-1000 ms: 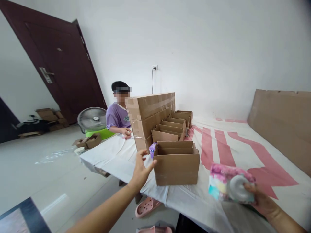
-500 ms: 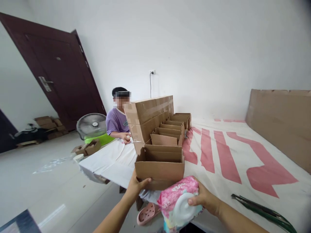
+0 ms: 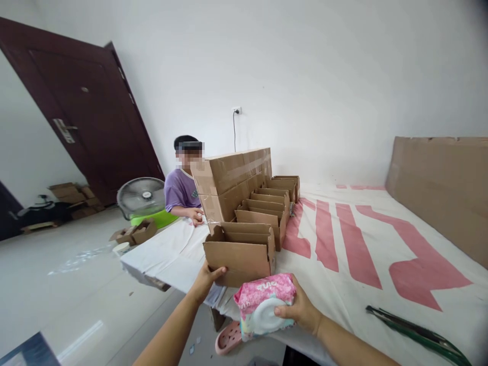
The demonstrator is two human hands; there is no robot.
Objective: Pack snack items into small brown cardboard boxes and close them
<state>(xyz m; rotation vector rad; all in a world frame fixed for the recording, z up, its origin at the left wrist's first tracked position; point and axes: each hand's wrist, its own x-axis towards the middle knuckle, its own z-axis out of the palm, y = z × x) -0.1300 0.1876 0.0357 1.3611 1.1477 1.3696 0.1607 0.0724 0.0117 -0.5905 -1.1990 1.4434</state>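
Presently clasping a pink soft-plastic packet with round white lid in right hand, just before an open-topped brown cardboard box; gripping that box's left corner with left hand, thumb-forward.

At the near edge of the table, the box is matt cardboard; the pack, glossy, wrinkled plastic film with a smooth plastic lid. Shiny tape crosses the matt cardboard stack. The cover looks clothlike, creased, matt.
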